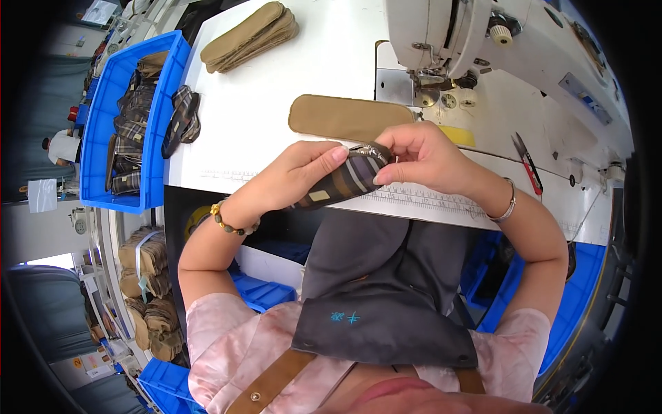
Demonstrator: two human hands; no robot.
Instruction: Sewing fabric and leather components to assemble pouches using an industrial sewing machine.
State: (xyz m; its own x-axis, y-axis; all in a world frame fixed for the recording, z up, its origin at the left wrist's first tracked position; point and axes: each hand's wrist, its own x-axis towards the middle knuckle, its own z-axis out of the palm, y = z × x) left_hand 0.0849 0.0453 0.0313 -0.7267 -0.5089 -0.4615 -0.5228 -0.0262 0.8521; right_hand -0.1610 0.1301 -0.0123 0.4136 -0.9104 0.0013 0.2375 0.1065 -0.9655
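My left hand [312,169] is closed on a dark plaid pouch [338,188] with a zipper and a small pale label, held above the front edge of the white table. My right hand [420,155] pinches the pouch's zipped end [371,153] near the zipper. Just behind the pouch lies a tan oblong fabric piece [345,116], with a yellow strip [456,136] to its right. The white sewing machine [455,34] stands behind my right hand.
A blue bin [91,165] of plaid pouches sits left, beside loose pouches [181,121]. Tan oblong pieces [245,38] are stacked at the back. Scissors [531,169] lie right. A ruler scale [441,201] runs along the front edge. A person [63,148] is at far left.
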